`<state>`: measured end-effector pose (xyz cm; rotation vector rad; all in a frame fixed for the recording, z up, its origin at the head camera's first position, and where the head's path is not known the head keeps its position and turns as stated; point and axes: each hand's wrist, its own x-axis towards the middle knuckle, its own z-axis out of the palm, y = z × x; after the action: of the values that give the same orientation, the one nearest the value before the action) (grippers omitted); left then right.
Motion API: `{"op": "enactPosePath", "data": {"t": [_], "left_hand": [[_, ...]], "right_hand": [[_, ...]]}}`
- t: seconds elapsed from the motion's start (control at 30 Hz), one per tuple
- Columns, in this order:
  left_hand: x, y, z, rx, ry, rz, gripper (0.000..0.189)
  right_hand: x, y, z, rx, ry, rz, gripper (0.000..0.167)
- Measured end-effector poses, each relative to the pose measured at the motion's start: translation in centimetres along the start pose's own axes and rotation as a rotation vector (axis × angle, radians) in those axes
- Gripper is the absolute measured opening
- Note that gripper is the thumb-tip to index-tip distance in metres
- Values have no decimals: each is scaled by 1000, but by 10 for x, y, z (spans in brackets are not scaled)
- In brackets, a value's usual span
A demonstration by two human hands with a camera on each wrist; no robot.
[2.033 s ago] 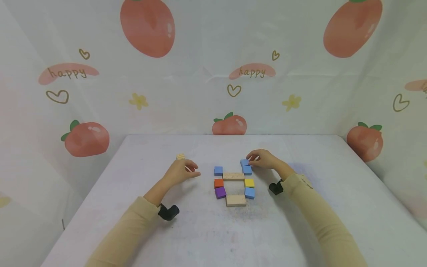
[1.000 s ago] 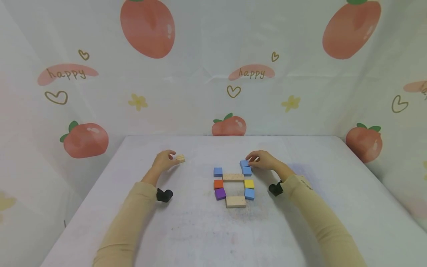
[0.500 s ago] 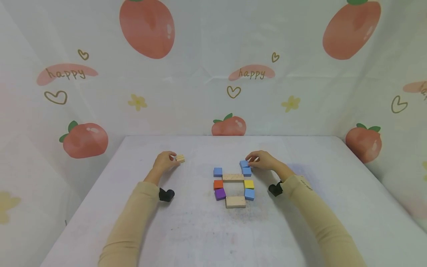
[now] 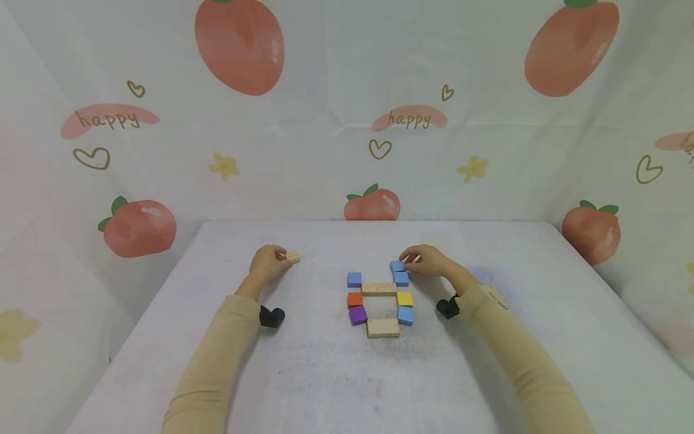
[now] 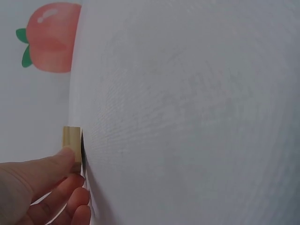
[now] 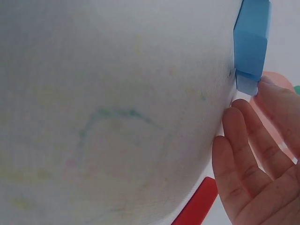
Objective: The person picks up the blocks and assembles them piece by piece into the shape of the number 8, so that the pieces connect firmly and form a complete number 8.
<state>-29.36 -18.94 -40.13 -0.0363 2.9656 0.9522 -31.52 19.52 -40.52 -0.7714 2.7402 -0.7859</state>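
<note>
At the back left of the table, my left hand point(image 4: 267, 261) pinches a small pale wooden block point(image 4: 293, 257) with a ridged top. The left wrist view has the thumb pressed on this wooden block point(image 5: 72, 140), with fingers curled beneath. My right hand point(image 4: 428, 260) holds the rear blue block point(image 4: 397, 266) between thumb and index finger. That block meets another blue block point(image 4: 400, 278) in front of it. In the right wrist view, the thumb lies at the end of a light blue block point(image 6: 247, 83), the other fingers extended below.
Between the hands, blocks form an outline: a blue block point(image 4: 354, 279), a long wooden block point(image 4: 379, 289), an orange-red block point(image 4: 355, 299), a purple block point(image 4: 358, 315), a yellow block point(image 4: 404, 299), a blue block point(image 4: 405, 315) and a front wooden block point(image 4: 383, 328). Printed cloth hangs behind.
My left hand has moved left and back from beside the outline to the small wooden block and taken hold of it. My right hand and the outline stay in place.
</note>
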Motion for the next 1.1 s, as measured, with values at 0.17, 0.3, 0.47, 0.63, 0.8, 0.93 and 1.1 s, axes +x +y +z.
{"op": "enactPosePath", "data": {"t": [0.17, 0.3, 0.47, 0.63, 0.8, 0.93, 1.1], "left_hand": [[1, 2, 1, -17, 30, 36, 38], [2, 7, 2, -30, 37, 64, 38], [4, 14, 6, -28, 20, 89, 39], [3, 22, 8, -25, 7, 119, 39], [3, 30, 10, -36, -6, 148, 39], [4, 34, 15, -53, -21, 182, 38], [6, 42, 25, -29, -46, 224, 37]], "right_hand": [[0, 0, -1, 12, -6, 29, 24], [-1, -1, -1, 18, -10, 41, 25], [-1, -1, -1, 24, -10, 38, 25], [0, 1, 0, 23, -5, 18, 24], [0, 1, -1, 22, -6, 22, 24], [0, 0, 0, 29, -4, 30, 24], [-1, 0, 0, 29, 4, 15, 24]]}}
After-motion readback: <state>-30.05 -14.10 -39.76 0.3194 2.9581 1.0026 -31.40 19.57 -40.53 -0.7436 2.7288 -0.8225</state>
